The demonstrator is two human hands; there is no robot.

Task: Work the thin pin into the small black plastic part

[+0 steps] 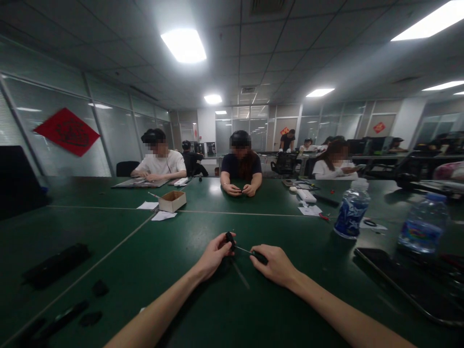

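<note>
Over the green table point(232, 299) my left hand point(214, 255) pinches a small black part point(229, 238) between thumb and fingers. My right hand point(276, 264) grips the dark handle of a thin screwdriver point(250, 252). Its metal shaft points left, with the tip at the black part. Both hands hover just above the tabletop, a hand's width apart.
Two water bottles point(351, 210) point(420, 224) stand at the right, beside a dark flat tray point(409, 285). Black pieces point(56, 265) lie at the left. A small cardboard box point(172, 200) sits mid-table. Three people sit across the table, others further back.
</note>
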